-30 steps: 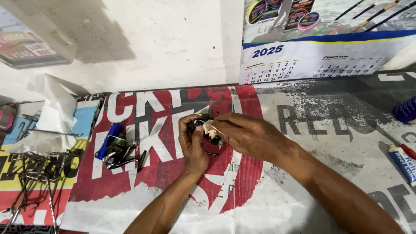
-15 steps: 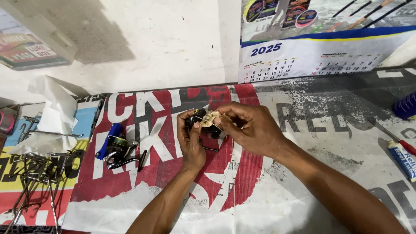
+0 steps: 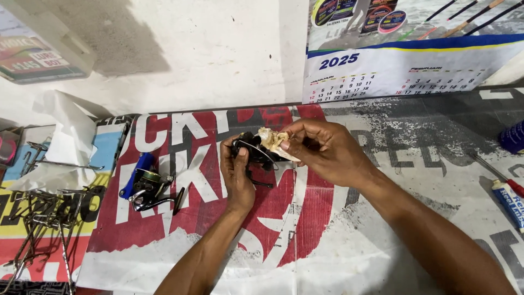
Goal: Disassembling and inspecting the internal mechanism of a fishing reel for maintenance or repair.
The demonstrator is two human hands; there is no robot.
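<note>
Black reel part (image 3: 252, 154) held mid-table, above the red-and-white printed banner (image 3: 180, 229) covering the table. Left hand (image 3: 236, 173) clamped around the part from below. Right hand (image 3: 326, 151) pinches a soiled, crumpled tissue (image 3: 271, 139), pressed against the part's top. Blue-and-black fishing reel (image 3: 146, 187) lies near, toward the table's left edge.

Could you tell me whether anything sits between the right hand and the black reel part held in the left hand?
Yes: a crumpled soiled tissue, pinched by the right hand, lies against the black reel part that the left hand holds.
</note>
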